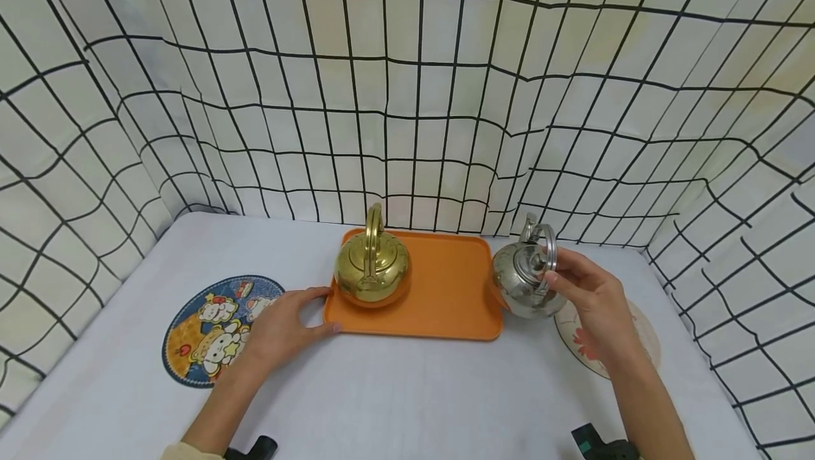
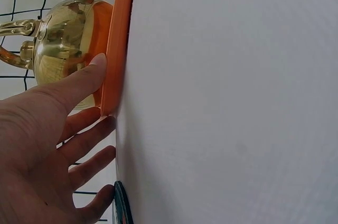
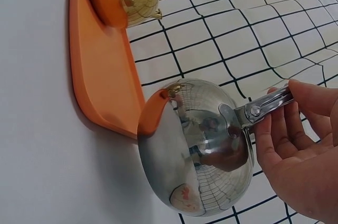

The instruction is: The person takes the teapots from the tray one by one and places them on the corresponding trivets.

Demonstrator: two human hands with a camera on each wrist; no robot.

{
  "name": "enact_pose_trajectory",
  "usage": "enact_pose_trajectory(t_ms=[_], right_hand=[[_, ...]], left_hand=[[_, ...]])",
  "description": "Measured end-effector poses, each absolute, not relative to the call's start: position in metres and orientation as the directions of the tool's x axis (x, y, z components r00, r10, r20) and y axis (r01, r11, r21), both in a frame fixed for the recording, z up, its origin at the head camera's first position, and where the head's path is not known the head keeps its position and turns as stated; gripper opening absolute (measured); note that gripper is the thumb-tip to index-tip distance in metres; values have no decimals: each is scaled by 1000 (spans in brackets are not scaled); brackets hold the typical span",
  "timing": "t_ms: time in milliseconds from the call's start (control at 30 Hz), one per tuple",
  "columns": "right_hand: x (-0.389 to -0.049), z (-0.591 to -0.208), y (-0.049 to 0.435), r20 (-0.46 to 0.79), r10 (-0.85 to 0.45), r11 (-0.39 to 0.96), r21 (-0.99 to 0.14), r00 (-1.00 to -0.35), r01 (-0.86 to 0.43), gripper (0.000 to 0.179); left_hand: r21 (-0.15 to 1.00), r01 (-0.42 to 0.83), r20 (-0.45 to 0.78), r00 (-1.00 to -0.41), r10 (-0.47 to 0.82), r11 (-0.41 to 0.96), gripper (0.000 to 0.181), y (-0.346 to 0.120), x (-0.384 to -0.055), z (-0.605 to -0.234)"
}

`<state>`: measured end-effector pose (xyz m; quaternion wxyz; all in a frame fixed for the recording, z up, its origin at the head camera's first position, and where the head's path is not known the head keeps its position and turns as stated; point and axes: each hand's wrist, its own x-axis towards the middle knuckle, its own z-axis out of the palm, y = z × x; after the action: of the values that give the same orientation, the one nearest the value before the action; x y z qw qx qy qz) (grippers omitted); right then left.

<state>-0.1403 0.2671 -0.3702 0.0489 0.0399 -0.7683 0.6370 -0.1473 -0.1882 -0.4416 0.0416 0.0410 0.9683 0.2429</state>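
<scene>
With its fingers, your right hand (image 1: 592, 297) pinches the handle (image 3: 268, 105) of the silver kettle (image 1: 517, 284), at three o'clock of the orange tray (image 1: 446, 283). Your left hand (image 1: 284, 325), fingers spread, touches its eight o'clock corner; the gold kettle (image 1: 372, 269) stands toward nine.

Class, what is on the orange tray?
A gold kettle stands on the orange tray, at left, hiding the surface beneath. From the head view, the silver kettle in the right hand covers part of the tray's right edge.
</scene>
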Motion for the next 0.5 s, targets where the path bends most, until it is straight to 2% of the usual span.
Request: enact_pose_trajectory(t_ms=[500], right_hand=[[-137, -368, 272, 134, 9, 142, -981, -991, -131, 47]], left_hand=[[481, 62, -56, -993, 101, 874, 74, -189, -147, -442]])
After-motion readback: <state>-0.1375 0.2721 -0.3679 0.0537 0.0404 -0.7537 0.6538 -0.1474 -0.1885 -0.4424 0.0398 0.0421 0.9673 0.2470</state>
